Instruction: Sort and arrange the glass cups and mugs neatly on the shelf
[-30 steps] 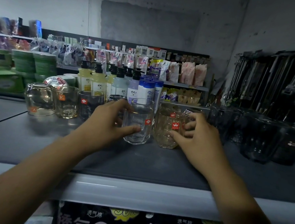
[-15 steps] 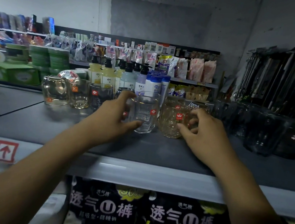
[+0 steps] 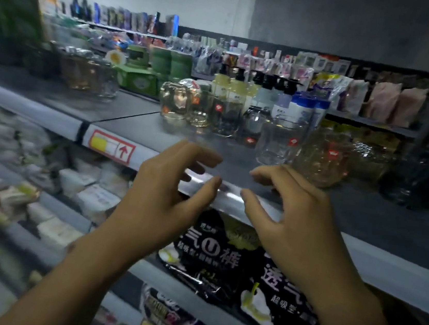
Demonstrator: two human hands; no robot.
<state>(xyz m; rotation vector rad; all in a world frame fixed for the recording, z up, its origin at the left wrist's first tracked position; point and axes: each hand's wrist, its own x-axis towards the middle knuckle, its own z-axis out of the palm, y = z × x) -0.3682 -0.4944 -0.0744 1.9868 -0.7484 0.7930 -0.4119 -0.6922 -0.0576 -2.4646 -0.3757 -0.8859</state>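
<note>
My left hand (image 3: 166, 197) hangs in front of the pale metal front rail (image 3: 397, 268) of the dark grey shelf (image 3: 363, 215). Its fingers are loosely bent and spread, and it grips nothing. My right hand (image 3: 296, 215) is just beside it in the same slack curl, also empty. The two thumb tips are near each other but apart.

Just beyond my right fingertips the clear smooth glass cup with a red sticker (image 3: 278, 140) stands upright on the shelf, untouched. Right of it is the amber-tinted knobbly glass mug (image 3: 322, 159), so close that I cannot tell whether the two touch. Further right stands a second textured glass (image 3: 367, 162). Past that is dark glassware (image 3: 422, 174), too blurred to make out.

Beyond my left hand a row of glasses runs away to the left, close side by side. First comes a round clear glass (image 3: 253, 126), then a smoky dark tumbler (image 3: 225, 117), a pale yellowish cup (image 3: 201, 109) and a bulbous clear mug (image 3: 173, 103).

Behind the row stand black-topped pump bottles (image 3: 234, 83) and blue-capped white bottles (image 3: 306, 108). Left of my left hand the rail carries a white label with a red arrow (image 3: 112, 147). Below both hands, on the lower shelf, lie black packs printed with white Chinese characters (image 3: 223, 258).
</note>
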